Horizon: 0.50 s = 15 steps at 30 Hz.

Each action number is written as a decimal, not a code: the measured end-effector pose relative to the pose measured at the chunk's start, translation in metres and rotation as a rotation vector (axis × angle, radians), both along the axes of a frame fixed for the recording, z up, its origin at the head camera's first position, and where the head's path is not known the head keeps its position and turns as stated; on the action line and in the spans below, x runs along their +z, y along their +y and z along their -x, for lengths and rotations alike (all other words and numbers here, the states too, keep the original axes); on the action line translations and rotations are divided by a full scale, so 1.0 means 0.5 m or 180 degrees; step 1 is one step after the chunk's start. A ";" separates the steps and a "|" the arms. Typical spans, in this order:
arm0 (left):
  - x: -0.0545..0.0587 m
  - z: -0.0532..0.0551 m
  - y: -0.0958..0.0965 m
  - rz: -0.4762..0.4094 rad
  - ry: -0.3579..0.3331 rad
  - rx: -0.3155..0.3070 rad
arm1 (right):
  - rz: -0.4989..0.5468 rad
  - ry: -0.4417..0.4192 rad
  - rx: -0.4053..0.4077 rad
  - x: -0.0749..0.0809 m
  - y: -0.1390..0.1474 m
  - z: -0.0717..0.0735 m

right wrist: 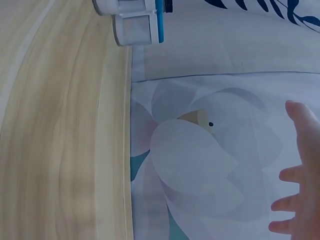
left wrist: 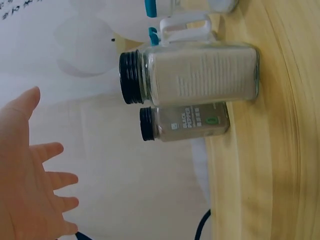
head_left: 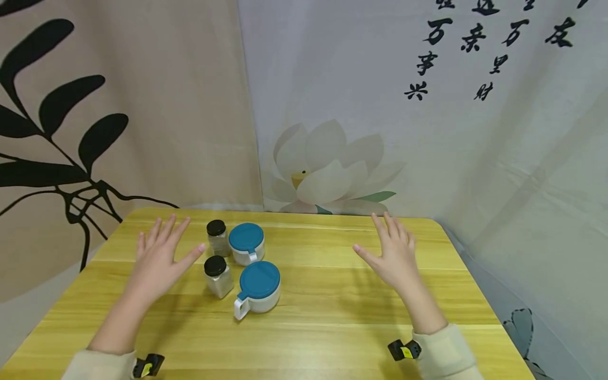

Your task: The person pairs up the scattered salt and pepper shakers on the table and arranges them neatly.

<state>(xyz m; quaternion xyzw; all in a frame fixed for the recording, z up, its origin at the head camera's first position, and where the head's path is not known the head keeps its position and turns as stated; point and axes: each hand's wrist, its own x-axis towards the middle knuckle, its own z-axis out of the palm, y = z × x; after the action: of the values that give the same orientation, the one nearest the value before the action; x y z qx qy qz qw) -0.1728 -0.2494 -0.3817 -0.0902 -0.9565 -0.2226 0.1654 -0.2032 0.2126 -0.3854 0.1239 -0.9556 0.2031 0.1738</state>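
Note:
My left hand (head_left: 159, 261) is spread above the left part of the table, holding nothing. Just right of it stand two glass spice jars with black lids, the near jar (head_left: 219, 277) and the far jar (head_left: 218, 238); in the left wrist view the far one, a black pepper jar (left wrist: 187, 122), shows its label. Beside them are two white-handled seasoning pots with blue lids, the near pot (head_left: 258, 290) and the far pot (head_left: 247, 244). Over the table's right part my right hand (head_left: 395, 256) is spread too, fingers apart, touching nothing.
The wooden table (head_left: 328, 327) has rounded far corners. Behind it hangs a pale cloth (head_left: 332, 79) printed with a lotus, dark leaves and black writing. Each sleeve cuff, left (head_left: 102, 365) and right (head_left: 444, 348), has a small black device near it.

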 end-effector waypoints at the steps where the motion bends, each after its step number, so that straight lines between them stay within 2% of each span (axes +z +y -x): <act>1: -0.001 -0.001 0.002 -0.0019 0.0010 -0.0005 | 0.0005 0.0005 0.0000 -0.001 -0.002 -0.001; 15: -0.020 -0.010 0.019 -0.0248 0.0072 -0.0068 | 0.0154 0.0035 0.0051 -0.016 -0.029 -0.014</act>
<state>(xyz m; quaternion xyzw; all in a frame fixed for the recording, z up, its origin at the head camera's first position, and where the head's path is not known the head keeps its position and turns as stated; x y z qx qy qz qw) -0.1676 -0.2400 -0.3919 -0.0965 -0.9441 -0.2605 0.1773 -0.1961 0.1981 -0.3933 0.1284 -0.9484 0.2269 0.1804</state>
